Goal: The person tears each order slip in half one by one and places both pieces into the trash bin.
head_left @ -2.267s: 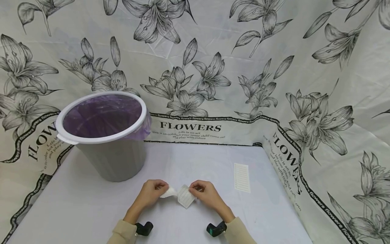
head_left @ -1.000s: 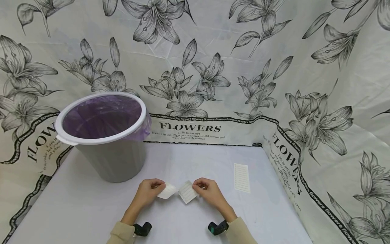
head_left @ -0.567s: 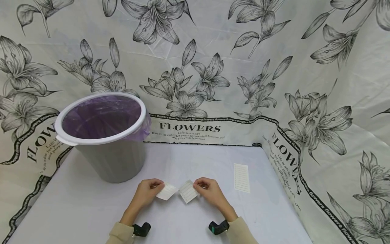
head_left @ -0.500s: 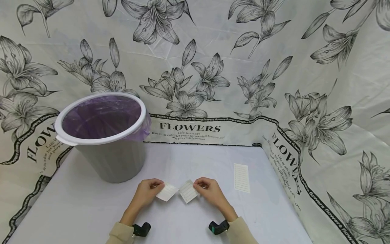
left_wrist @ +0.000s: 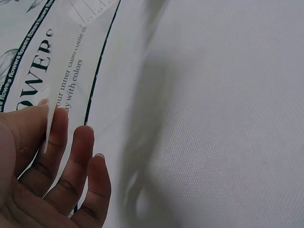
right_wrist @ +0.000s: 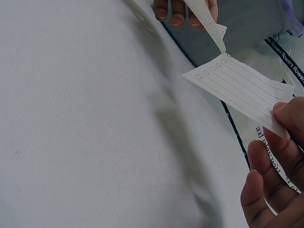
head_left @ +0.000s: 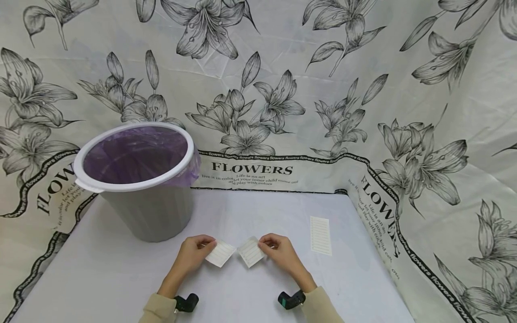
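Super light stuff being handled here: two thin pieces of lined paper, likely floppy, easily creased or torn, and not especially slippery. Not much squeeze should be needed; a thumb-and-finger pinch near an outer corner seems best, with the free part left to hang out flat. That's pretty much how it's being done: the left paper piece (head_left: pixel 220 254) is pinched by the left hand (head_left: pixel 192 252) and sticks out at about 3 o'clock from it, while the right paper piece (head_left: pixel 251 252) is pinched by the right hand (head_left: pixel 282 253) and points out at roughly 9 o'clock. Both are held up off the table (head_left: pixel 258 298), remaining fingers loosely bent. The inner corners nearly meet between the hands; whether they're actually touching can't be told for sure. Another lined sheet (head_left: pixel 321 235) is laid flat at around 2 o'clock from the right hand, and a lined bin (head_left: pixel 155 215) is parked at about 11 o'clock from the left.
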Demonstrator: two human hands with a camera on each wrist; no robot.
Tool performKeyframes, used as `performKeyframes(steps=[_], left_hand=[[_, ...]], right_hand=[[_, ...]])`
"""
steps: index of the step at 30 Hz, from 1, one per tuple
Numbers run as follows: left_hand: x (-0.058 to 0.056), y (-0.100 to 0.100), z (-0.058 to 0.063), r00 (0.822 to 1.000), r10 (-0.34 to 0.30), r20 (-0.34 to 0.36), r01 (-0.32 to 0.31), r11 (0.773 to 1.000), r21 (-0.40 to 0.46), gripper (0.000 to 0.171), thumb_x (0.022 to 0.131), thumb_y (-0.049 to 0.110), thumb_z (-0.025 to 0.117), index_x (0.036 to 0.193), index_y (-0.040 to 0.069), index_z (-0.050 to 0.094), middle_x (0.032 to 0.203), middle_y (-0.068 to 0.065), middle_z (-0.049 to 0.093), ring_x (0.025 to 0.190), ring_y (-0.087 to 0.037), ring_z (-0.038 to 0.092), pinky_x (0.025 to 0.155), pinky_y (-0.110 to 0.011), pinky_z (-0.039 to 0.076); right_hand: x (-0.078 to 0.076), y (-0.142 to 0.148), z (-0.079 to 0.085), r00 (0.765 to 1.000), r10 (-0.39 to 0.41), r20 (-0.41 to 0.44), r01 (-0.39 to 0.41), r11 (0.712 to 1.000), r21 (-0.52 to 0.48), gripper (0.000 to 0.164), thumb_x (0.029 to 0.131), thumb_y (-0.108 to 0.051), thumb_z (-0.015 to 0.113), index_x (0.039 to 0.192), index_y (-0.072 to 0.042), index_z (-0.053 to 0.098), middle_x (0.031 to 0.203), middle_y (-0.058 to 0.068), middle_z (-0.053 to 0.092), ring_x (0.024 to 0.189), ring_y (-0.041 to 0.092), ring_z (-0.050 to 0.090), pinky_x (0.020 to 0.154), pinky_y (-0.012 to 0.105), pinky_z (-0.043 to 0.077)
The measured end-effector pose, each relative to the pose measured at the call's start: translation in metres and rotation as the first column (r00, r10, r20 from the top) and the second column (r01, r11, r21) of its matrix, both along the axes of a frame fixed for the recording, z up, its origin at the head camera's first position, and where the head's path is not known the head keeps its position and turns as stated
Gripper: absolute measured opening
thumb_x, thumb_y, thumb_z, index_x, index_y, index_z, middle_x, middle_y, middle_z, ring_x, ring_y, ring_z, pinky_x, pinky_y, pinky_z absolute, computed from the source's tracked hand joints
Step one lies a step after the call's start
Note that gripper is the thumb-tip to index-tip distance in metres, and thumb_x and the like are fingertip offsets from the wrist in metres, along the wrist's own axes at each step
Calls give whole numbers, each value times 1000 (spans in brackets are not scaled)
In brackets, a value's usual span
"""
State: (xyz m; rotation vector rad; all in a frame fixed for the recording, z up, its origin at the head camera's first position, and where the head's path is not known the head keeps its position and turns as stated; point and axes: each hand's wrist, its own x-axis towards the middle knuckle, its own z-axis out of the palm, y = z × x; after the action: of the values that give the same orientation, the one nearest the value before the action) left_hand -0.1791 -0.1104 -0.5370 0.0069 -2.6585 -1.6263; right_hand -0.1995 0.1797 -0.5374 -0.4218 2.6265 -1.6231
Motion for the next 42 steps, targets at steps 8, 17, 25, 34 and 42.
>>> performKeyframes(steps=[8, 17, 25, 34, 42], left_hand=[[0, -2, 1, 1000, 5, -20, -5, 1000, -22, 15, 96, 15, 73, 103, 3, 77, 96, -5, 75, 84, -14, 65, 69, -23, 52], [-1, -13, 14, 999, 21, -25, -22, 999, -37, 16, 97, 17, 72, 106, 4, 75, 103, -8, 75, 91, -19, 69, 72, -23, 53], [-2, -26, 29, 997, -25, -73, 20, 998, -65, 17, 98, 16, 71, 108, 2, 75, 98, -8, 75, 88, -16, 66, 73, -24, 52], [-5, -31, 50, 980, -93, -176, 72, 990, -125, 13, 96, 12, 73, 104, 2, 77, 94, -8, 77, 83, -17, 68, 70, -24, 54], [-5, -34, 68, 968, -150, -199, 109, 974, -201, 11, 96, 12, 73, 101, 4, 78, 93, -6, 78, 82, -17, 69, 68, -24, 55]], right_hand=[[7, -3, 16, 1000, -24, 5, 24, 999, 28, 5, 95, -4, 71, 99, -3, 75, 90, 10, 73, 78, 10, 62, 72, 22, 51], [6, 1, 29, 999, -32, -21, 32, 999, 35, 6, 95, -1, 70, 98, 0, 74, 90, 13, 73, 79, 12, 63, 73, 23, 52], [-11, 8, 14, 998, -41, -40, 41, 999, -2, 5, 96, -8, 71, 99, -7, 75, 93, 7, 75, 81, 7, 65, 73, 21, 53], [-16, 2, 27, 996, -55, -76, 55, 998, -8, 5, 95, -11, 73, 97, -8, 76, 90, 6, 74, 81, 11, 66, 74, 22, 54], [-20, -5, 37, 996, -35, -79, 37, 999, 19, 9, 96, -8, 72, 102, -5, 78, 97, 9, 77, 84, 9, 67, 75, 23, 55]])
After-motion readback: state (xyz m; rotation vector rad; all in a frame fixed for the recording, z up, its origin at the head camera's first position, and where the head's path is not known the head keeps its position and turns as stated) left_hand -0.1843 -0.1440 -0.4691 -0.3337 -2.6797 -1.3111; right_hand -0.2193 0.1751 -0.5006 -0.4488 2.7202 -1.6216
